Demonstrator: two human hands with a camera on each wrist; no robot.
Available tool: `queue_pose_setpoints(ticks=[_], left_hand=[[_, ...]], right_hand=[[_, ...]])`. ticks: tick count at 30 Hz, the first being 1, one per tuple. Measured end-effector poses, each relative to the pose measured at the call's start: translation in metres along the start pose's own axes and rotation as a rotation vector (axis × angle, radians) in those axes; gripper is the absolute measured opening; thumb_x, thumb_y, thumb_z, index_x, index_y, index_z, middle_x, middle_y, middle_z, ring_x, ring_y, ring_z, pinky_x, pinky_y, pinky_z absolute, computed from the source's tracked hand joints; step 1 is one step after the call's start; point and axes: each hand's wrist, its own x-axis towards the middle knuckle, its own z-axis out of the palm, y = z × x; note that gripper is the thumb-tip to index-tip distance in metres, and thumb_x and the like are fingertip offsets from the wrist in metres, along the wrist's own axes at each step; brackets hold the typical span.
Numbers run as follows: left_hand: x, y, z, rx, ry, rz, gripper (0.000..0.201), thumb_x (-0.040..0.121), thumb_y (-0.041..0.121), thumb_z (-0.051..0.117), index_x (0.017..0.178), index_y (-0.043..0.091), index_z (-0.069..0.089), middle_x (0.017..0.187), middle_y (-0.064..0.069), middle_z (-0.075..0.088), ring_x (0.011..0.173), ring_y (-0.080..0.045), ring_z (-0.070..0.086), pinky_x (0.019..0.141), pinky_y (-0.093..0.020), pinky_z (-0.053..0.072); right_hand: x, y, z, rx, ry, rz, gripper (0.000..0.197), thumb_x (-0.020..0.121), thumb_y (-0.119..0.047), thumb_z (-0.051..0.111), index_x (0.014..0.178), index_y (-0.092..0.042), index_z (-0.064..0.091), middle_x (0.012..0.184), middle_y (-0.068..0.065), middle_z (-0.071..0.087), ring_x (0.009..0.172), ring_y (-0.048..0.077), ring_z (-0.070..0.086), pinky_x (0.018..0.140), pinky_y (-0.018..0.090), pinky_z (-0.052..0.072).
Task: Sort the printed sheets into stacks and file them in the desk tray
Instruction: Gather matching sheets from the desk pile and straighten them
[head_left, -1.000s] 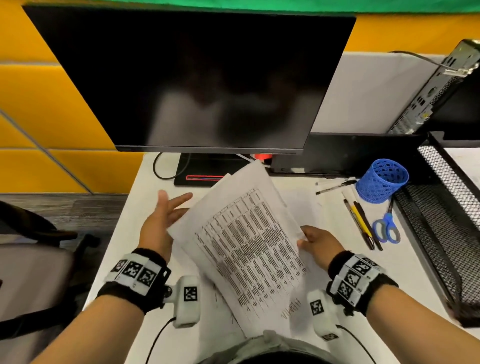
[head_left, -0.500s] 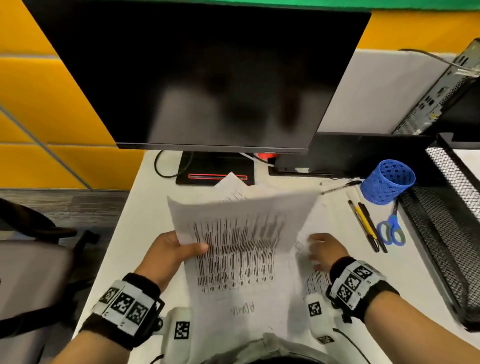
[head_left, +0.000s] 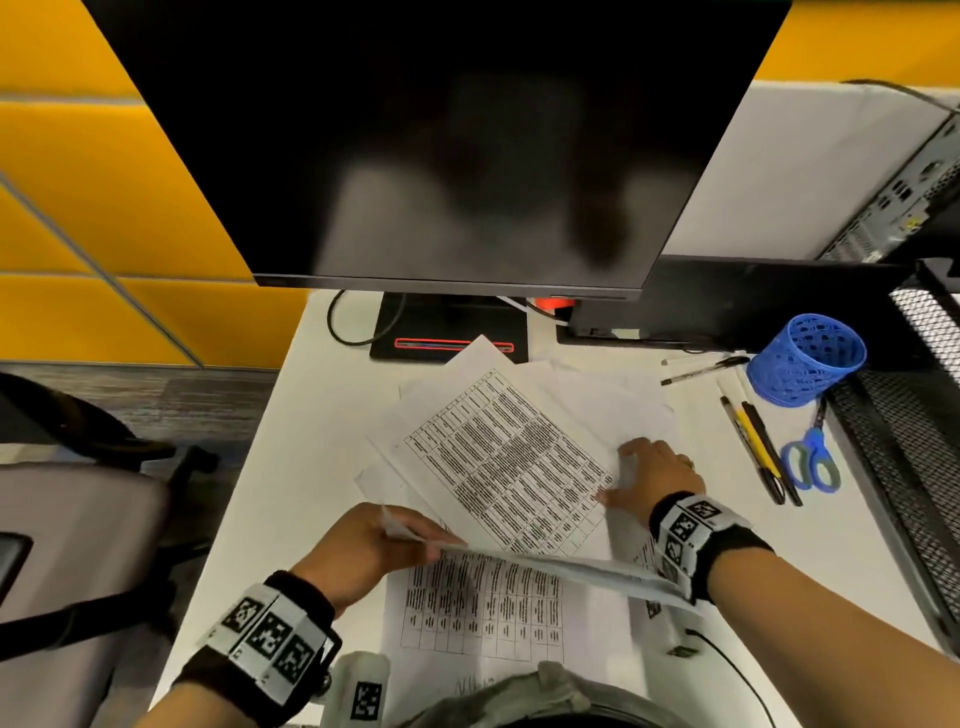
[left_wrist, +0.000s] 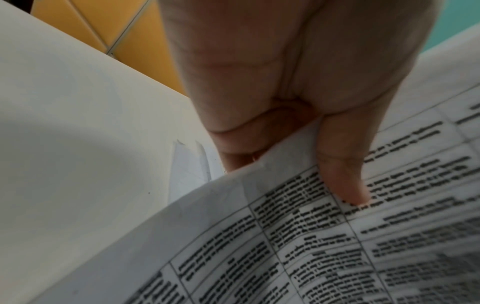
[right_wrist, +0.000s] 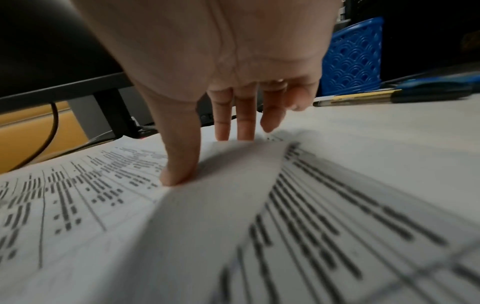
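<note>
My left hand (head_left: 395, 530) pinches a printed table sheet (head_left: 571, 571) by its left corner, low over the desk's near edge and almost edge-on. In the left wrist view the thumb (left_wrist: 342, 179) lies on top of that sheet (left_wrist: 285, 246) and the fingers are under it. My right hand (head_left: 623, 467) rests with straight fingers on the loose pile of sheets (head_left: 504, 462) in the middle of the desk. Its thumb (right_wrist: 182, 164) presses on a printed page. Another printed sheet (head_left: 478, 608) lies flat near me. The black mesh desk tray (head_left: 914, 441) stands at the right.
A large dark monitor (head_left: 441, 156) and its base (head_left: 447, 332) stand behind the pile. A blue mesh pen cup (head_left: 805, 364), pens (head_left: 753, 441) and blue scissors (head_left: 810, 462) lie between the pile and the tray. An office chair (head_left: 78, 519) is at the left.
My left hand took the sheet from my right hand and has lowered it toward me until it is nearly flat. My right hand let go and moved forward onto the pile.
</note>
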Motion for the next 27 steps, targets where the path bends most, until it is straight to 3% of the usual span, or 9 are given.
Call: queue_pose_setpoints(ticks=[2, 5, 8, 12, 16, 19, 21, 24, 27], left_hand=[[0.001, -0.002, -0.001, -0.056, 0.077, -0.042, 0.015, 0.075, 0.005, 0.072, 0.08, 0.018, 0.078, 0.089, -0.003, 0.077, 0.088, -0.015, 0.071, 0.088, -0.034, 0.051], [0.002, -0.001, 0.001, -0.124, 0.199, -0.068, 0.017, 0.084, 0.007, 0.065, 0.098, 0.014, 0.072, 0.099, -0.004, 0.076, 0.095, -0.019, 0.07, 0.096, -0.043, 0.049], [0.006, 0.002, 0.0, -0.251, 0.336, -0.034, 0.025, 0.088, 0.01, 0.059, 0.112, 0.017, 0.065, 0.108, -0.003, 0.073, 0.105, -0.02, 0.066, 0.101, -0.045, 0.046], [0.015, 0.009, -0.007, -0.485, 0.432, -0.026, 0.057, 0.076, 0.037, 0.062, 0.129, 0.02, 0.053, 0.126, -0.003, 0.064, 0.12, -0.022, 0.057, 0.108, -0.049, 0.037], [0.029, 0.015, -0.011, -0.564, 0.463, -0.015, 0.064, 0.067, 0.051, 0.068, 0.123, 0.02, 0.057, 0.132, -0.001, 0.06, 0.126, -0.021, 0.051, 0.111, -0.05, 0.031], [0.036, 0.036, -0.001, -0.628, 0.481, -0.01, 0.06, 0.085, 0.035, 0.061, 0.136, 0.012, 0.041, 0.135, 0.0, 0.055, 0.128, -0.018, 0.047, 0.114, -0.047, 0.027], [0.042, 0.043, 0.006, -0.687, 0.454, 0.003, 0.053, 0.095, 0.019, 0.05, 0.143, 0.011, 0.029, 0.122, 0.003, 0.059, 0.119, -0.016, 0.051, 0.112, -0.043, 0.03], [0.045, 0.05, 0.011, -0.668, 0.421, 0.048, 0.039, 0.095, 0.015, 0.049, 0.134, 0.016, 0.043, 0.117, 0.002, 0.064, 0.116, -0.02, 0.057, 0.105, -0.045, 0.04], [0.046, 0.057, 0.012, -0.549, 0.469, 0.127, 0.035, 0.092, 0.013, 0.054, 0.126, 0.019, 0.049, 0.121, -0.003, 0.065, 0.113, -0.022, 0.061, 0.099, -0.044, 0.045]], right_hand=[[0.003, -0.003, -0.006, 0.017, -0.094, 0.007, 0.053, 0.074, -0.04, 0.069, 0.12, -0.02, 0.051, 0.12, 0.005, 0.06, 0.11, 0.027, 0.056, 0.091, 0.034, 0.047], [0.003, -0.006, -0.008, 0.015, -0.156, -0.011, 0.032, 0.089, -0.028, 0.05, 0.117, -0.016, 0.056, 0.13, 0.012, 0.057, 0.118, 0.028, 0.054, 0.097, 0.034, 0.042], [-0.003, 0.001, -0.006, 0.161, -0.07, -0.043, 0.038, 0.092, -0.021, 0.048, 0.127, -0.007, 0.05, 0.134, 0.015, 0.054, 0.123, 0.03, 0.049, 0.101, 0.032, 0.036], [-0.012, 0.023, -0.009, 0.52, -0.031, -0.017, 0.044, 0.092, -0.014, 0.052, 0.134, -0.005, 0.046, 0.131, 0.014, 0.054, 0.123, 0.031, 0.049, 0.1, 0.029, 0.036], [-0.021, 0.039, -0.004, 0.723, -0.05, -0.025, 0.035, 0.088, -0.018, 0.056, 0.123, -0.016, 0.057, 0.127, 0.009, 0.06, 0.116, 0.029, 0.056, 0.104, 0.041, 0.041], [-0.035, 0.038, -0.002, 0.916, -0.082, -0.074, 0.021, 0.089, -0.006, 0.053, 0.098, -0.022, 0.064, 0.109, 0.011, 0.069, 0.103, 0.029, 0.063, 0.098, 0.044, 0.047], [-0.043, 0.035, 0.002, 0.968, -0.125, -0.088, 0.024, 0.087, -0.005, 0.056, 0.105, -0.017, 0.065, 0.107, 0.012, 0.071, 0.101, 0.031, 0.065, 0.095, 0.047, 0.049], [-0.048, 0.032, 0.007, 0.971, -0.188, -0.113, 0.035, 0.078, -0.011, 0.068, 0.112, -0.015, 0.065, 0.103, 0.009, 0.074, 0.098, 0.031, 0.068, 0.09, 0.048, 0.053], [-0.052, 0.028, -0.003, 1.059, -0.202, -0.143, 0.029, 0.077, -0.02, 0.065, 0.106, -0.016, 0.066, 0.1, 0.008, 0.073, 0.095, 0.029, 0.066, 0.079, 0.037, 0.054]])
